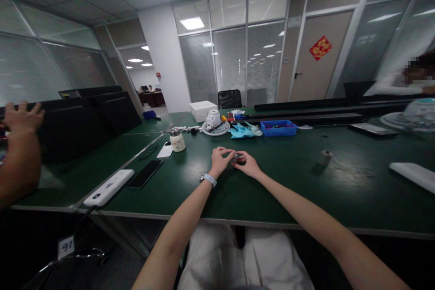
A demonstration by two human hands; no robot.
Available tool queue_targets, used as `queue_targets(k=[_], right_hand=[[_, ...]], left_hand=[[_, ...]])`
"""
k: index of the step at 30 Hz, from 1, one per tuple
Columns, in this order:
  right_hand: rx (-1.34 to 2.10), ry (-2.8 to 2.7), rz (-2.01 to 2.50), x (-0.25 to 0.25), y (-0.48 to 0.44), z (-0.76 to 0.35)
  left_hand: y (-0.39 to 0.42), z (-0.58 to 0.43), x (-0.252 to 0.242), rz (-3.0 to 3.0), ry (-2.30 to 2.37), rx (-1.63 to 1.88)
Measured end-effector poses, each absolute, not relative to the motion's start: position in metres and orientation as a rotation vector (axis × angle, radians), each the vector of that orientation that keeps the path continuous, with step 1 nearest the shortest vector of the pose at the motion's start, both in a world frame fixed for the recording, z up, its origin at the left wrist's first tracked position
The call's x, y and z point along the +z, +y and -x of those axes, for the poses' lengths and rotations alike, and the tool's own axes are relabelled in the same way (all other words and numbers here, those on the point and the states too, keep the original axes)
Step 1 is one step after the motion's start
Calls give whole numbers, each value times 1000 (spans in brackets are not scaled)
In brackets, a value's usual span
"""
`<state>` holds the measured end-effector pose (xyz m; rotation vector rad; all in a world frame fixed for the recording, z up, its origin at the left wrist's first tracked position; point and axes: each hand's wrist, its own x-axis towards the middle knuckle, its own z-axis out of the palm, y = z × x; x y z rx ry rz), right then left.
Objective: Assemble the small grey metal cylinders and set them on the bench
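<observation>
Both my hands meet above the green table, fingertips pinched around a small grey part. It is mostly covered by my fingers, so its exact kind does not show. My left hand, with a watch on its wrist, grips the part from the left. From the other side my right hand holds it between thumb and fingers. Beyond them lie light-blue fan blades and a white fan body. A small beige-grey cylinder stands off to the right.
A blue tray sits behind my hands, near a white box. Leftward are a bottle, a black phone and a white power bank. Another person's hand rests on a black panel at far left; someone sits at far right.
</observation>
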<state>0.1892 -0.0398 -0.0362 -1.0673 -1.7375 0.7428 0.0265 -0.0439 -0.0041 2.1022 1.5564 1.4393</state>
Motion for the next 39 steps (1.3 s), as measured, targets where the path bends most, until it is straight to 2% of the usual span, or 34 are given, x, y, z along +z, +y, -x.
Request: queue_targets(k=[4, 8, 11, 15, 20, 25, 29, 33, 36, 39], right_hand=[[706, -1764, 1084, -37, -39, -190], [689, -1797, 1115, -36, -39, -192], [668, -1807, 1140, -35, -41, -193], [653, -1801, 1139, -31, -44, -194], [597, -1824, 1132, -28, -45, -188], [440, -1857, 1270, -16, -39, -200], [32, -1788, 1563, 8, -26, -263], [-359, -1349, 1974, 22, -16, -355], [-418, -1103, 2151, 20, -15, -409], [-301, -1037, 2286, 12, -15, -440]], left_hand=[[-49, 2, -5, -2032, 1773, 1440], [-52, 38, -14, -2021, 1997, 1038], [-51, 49, -20, -2069, 2023, 888], [-49, 47, -20, -1968, 2057, 1084], [-48, 48, -18, -1483, 2074, 1465], [-48, 50, -19, -1457, 2058, 1510], [-48, 49, -19, -1460, 2065, 1499], [-49, 48, -18, -1487, 2060, 1488], [-51, 48, -18, -1491, 2058, 1487], [-51, 48, -19, -1494, 2064, 1478]])
